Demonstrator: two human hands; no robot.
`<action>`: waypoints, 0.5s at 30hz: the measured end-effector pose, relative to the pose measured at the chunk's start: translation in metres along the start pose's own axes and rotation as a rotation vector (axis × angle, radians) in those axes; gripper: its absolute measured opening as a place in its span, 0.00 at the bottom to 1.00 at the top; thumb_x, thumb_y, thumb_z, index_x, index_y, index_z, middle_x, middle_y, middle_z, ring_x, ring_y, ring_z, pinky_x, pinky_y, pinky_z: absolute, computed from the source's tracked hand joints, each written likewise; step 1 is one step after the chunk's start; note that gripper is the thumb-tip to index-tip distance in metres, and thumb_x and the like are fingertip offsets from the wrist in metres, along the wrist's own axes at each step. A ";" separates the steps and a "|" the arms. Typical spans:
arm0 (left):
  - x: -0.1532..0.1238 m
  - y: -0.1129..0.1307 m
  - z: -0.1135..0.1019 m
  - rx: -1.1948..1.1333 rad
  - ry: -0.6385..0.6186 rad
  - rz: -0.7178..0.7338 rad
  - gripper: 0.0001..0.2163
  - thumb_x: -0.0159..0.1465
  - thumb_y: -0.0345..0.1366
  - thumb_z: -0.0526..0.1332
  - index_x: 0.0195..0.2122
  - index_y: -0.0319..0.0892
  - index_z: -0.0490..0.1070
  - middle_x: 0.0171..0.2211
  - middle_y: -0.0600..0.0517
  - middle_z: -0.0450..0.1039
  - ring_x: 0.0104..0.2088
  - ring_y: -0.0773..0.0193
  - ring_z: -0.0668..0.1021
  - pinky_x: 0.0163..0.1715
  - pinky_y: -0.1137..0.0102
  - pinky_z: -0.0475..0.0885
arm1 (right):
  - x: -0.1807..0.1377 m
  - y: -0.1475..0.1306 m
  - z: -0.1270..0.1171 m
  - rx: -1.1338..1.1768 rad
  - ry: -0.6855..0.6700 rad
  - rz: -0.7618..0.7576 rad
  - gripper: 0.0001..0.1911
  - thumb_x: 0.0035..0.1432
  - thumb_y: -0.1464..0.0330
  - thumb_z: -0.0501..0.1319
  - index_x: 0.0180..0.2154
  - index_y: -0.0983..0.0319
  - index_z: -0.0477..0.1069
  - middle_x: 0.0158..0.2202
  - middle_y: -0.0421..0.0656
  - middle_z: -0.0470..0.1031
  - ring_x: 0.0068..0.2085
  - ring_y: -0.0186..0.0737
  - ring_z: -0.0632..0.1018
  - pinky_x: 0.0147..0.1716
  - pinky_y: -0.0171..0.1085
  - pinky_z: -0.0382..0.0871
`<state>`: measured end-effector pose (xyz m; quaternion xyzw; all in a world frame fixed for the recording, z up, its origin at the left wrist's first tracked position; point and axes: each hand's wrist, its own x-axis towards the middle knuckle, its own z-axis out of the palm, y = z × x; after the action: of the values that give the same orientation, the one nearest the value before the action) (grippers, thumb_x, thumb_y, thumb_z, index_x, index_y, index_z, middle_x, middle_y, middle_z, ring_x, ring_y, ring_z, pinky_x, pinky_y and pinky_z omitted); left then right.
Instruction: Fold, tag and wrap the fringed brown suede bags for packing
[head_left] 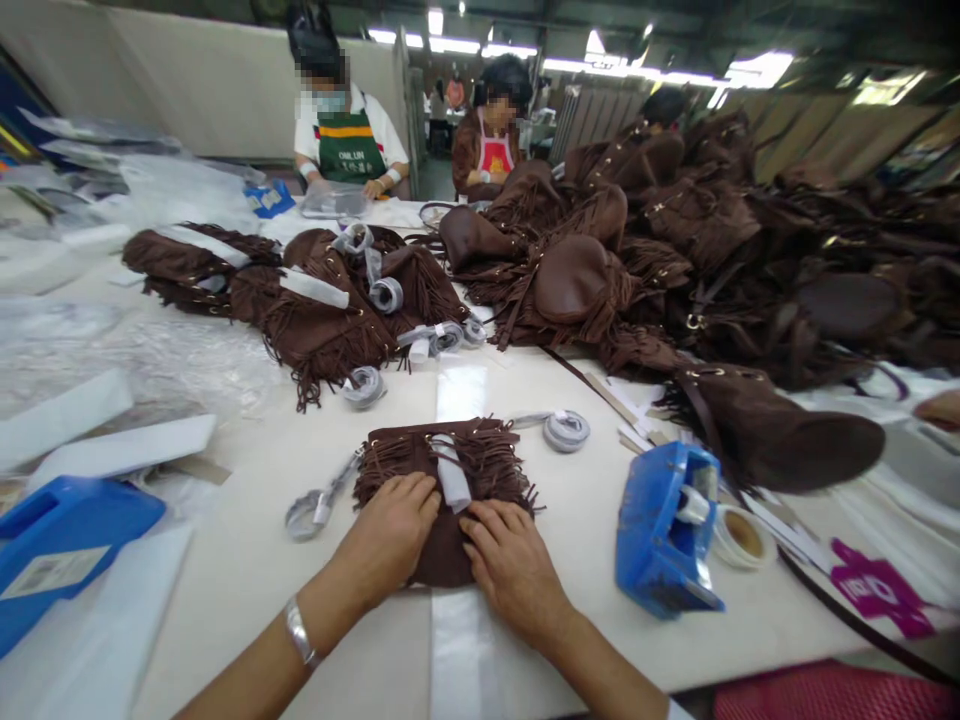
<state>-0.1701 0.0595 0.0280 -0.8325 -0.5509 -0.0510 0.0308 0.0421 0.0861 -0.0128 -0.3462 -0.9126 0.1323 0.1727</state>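
Observation:
A small brown suede bag with fringe (450, 465) lies flat on the white table (247, 560) just in front of me. My left hand (390, 530) presses on its lower left part, fingers close together. My right hand (514, 565) rests palm down on its lower right part. A white paper strip (452, 475) wraps over the bag's middle between my hands. A wrapped strap (319, 505) trails from the bag's left side, and a wrapped coil (566, 430) lies at its upper right.
A blue tape dispenser (664, 530) and a tape roll (739, 535) stand to the right. A blue box (60, 555) lies at the left. Wrapped fringe bags (322, 310) lie ahead, a big brown pile (712, 260) at right. Two people sit across the table.

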 end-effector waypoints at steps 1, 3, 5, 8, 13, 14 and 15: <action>0.005 -0.005 0.004 -0.001 -0.031 0.023 0.16 0.66 0.28 0.54 0.53 0.40 0.71 0.55 0.45 0.72 0.56 0.55 0.72 0.57 0.58 0.67 | 0.000 0.000 0.000 -0.002 0.004 -0.003 0.16 0.66 0.69 0.56 0.54 0.59 0.68 0.58 0.45 0.70 0.57 0.48 0.67 0.59 0.50 0.59; 0.005 -0.021 0.011 0.030 -0.036 -0.010 0.16 0.68 0.32 0.53 0.55 0.42 0.70 0.58 0.45 0.71 0.58 0.52 0.70 0.58 0.53 0.65 | 0.000 0.000 0.001 -0.005 0.018 -0.004 0.16 0.65 0.69 0.56 0.54 0.58 0.68 0.57 0.45 0.70 0.57 0.48 0.68 0.58 0.51 0.59; -0.005 -0.040 0.010 0.117 -0.011 -0.141 0.17 0.69 0.36 0.52 0.56 0.42 0.70 0.60 0.43 0.68 0.60 0.46 0.68 0.58 0.46 0.63 | -0.001 0.000 0.003 -0.003 0.035 -0.001 0.16 0.65 0.69 0.57 0.54 0.58 0.68 0.58 0.45 0.70 0.57 0.48 0.68 0.58 0.50 0.60; -0.029 -0.057 -0.008 0.293 0.048 -0.441 0.15 0.68 0.36 0.51 0.47 0.34 0.74 0.56 0.34 0.70 0.58 0.37 0.69 0.55 0.40 0.62 | -0.002 0.001 0.004 -0.001 0.034 0.000 0.16 0.65 0.69 0.57 0.54 0.58 0.68 0.58 0.45 0.70 0.57 0.47 0.68 0.58 0.50 0.60; -0.037 -0.014 -0.032 0.215 0.269 -0.427 0.16 0.68 0.35 0.53 0.51 0.29 0.70 0.54 0.33 0.69 0.57 0.43 0.70 0.59 0.49 0.65 | -0.001 0.002 -0.001 0.001 -0.008 -0.006 0.16 0.66 0.68 0.55 0.55 0.59 0.68 0.59 0.45 0.69 0.58 0.48 0.67 0.59 0.51 0.59; -0.032 0.002 -0.029 0.143 0.266 -0.326 0.16 0.68 0.34 0.53 0.52 0.31 0.70 0.55 0.36 0.70 0.57 0.48 0.71 0.59 0.53 0.66 | 0.000 0.001 -0.002 0.000 -0.010 -0.006 0.16 0.66 0.68 0.55 0.54 0.59 0.68 0.59 0.45 0.70 0.58 0.48 0.67 0.59 0.51 0.59; -0.026 0.016 -0.023 0.081 0.243 -0.229 0.15 0.68 0.33 0.54 0.52 0.34 0.70 0.55 0.39 0.70 0.55 0.51 0.72 0.58 0.57 0.68 | 0.000 0.001 -0.002 -0.003 -0.009 -0.006 0.16 0.66 0.68 0.56 0.54 0.59 0.69 0.58 0.46 0.70 0.58 0.48 0.67 0.58 0.51 0.60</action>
<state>-0.1667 0.0270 0.0475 -0.7500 -0.6360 -0.1321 0.1247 0.0431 0.0872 -0.0112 -0.3432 -0.9146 0.1318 0.1685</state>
